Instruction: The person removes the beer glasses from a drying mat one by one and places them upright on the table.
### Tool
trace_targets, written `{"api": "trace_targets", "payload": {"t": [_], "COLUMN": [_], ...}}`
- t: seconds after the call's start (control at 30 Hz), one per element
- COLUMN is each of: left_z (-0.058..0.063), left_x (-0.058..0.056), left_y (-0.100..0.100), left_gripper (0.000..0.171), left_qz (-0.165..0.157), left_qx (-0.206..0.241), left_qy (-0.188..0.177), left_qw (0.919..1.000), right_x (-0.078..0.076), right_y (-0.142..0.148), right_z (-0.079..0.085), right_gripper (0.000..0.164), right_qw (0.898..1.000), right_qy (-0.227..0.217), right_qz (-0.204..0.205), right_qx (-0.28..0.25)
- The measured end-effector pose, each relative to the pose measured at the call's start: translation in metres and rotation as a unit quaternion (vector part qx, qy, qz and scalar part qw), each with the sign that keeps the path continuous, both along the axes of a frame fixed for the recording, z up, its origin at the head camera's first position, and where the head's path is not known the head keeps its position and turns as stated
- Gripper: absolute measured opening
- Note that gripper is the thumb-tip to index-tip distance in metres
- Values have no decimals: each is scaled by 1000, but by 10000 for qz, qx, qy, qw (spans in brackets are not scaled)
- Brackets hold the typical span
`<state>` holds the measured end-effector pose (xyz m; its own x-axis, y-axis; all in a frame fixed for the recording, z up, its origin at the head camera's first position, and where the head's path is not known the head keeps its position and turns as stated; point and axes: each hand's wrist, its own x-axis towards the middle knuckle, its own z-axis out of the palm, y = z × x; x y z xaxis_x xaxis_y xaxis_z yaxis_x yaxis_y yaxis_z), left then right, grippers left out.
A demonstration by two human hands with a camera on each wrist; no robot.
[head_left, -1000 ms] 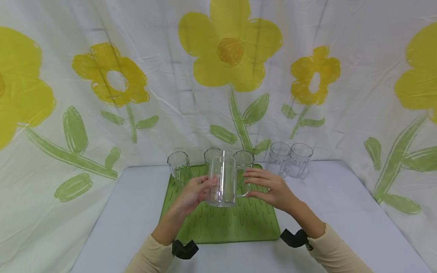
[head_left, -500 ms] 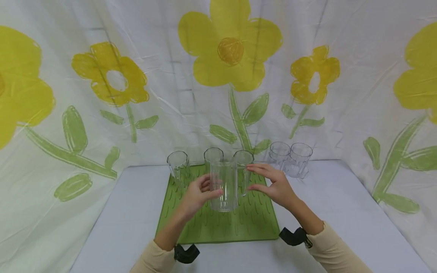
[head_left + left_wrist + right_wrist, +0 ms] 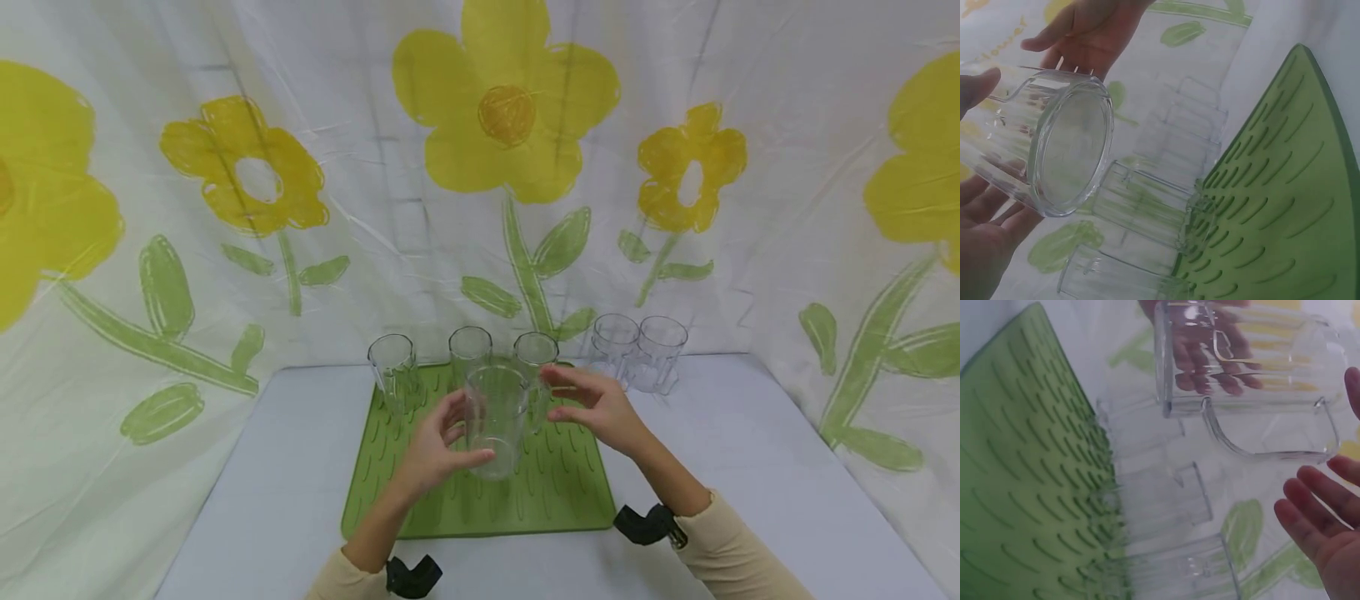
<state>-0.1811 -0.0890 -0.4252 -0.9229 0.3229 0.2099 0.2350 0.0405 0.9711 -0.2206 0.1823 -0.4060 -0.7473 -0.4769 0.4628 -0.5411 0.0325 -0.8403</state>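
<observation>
A clear glass mug [image 3: 501,433] is held in the air over the green drying mat [image 3: 555,504], its mouth tipped toward the head camera. My left hand [image 3: 435,442] grips its left side, thumb in front and fingers behind; through the glass in the right wrist view, those fingers [image 3: 1216,356] show. The mug's handle [image 3: 1272,454] points to the right. Beside it my right hand [image 3: 600,408] has its fingers spread, with a gap between fingertips and handle in the right wrist view. Round base [image 3: 1075,147] faces the left wrist camera.
Along the mat's back edge stand three clear mugs: one at left [image 3: 393,371], one in the middle [image 3: 470,342] and one at right [image 3: 536,345]. Two more glass mugs, a nearer-left one [image 3: 615,337] and its neighbour [image 3: 663,350], stand on the white table [image 3: 720,433] by the flowered curtain [image 3: 360,275].
The mug has come down slightly and tilted so its mouth now shows. My left thumb has shifted lower along it. The right hand has drawn slightly away from the handle.
</observation>
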Motion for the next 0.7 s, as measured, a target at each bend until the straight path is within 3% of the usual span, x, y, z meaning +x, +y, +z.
{"api": "trace_targets", "payload": {"t": [0.23, 0.5, 0.7], "left_z": [-8, -10, -12], "left_x": [3, 6, 7], "left_y": [-2, -2, -2], "left_gripper": [82, 84, 85], "left_qz": [-317, -433, -404], "left_qx": [174, 393, 376], "left_qy": [658, 773, 622], "left_qw": [9972, 9953, 9965], "right_x": [3, 5, 5], "right_y": [0, 0, -1], "right_z": [-1, -1, -1], "right_gripper": [54, 48, 42], "right_qw": [9963, 9934, 9936], "right_qy": [-732, -963, -896], "right_qz": [328, 481, 499], "right_qx": [-303, -392, -466]}}
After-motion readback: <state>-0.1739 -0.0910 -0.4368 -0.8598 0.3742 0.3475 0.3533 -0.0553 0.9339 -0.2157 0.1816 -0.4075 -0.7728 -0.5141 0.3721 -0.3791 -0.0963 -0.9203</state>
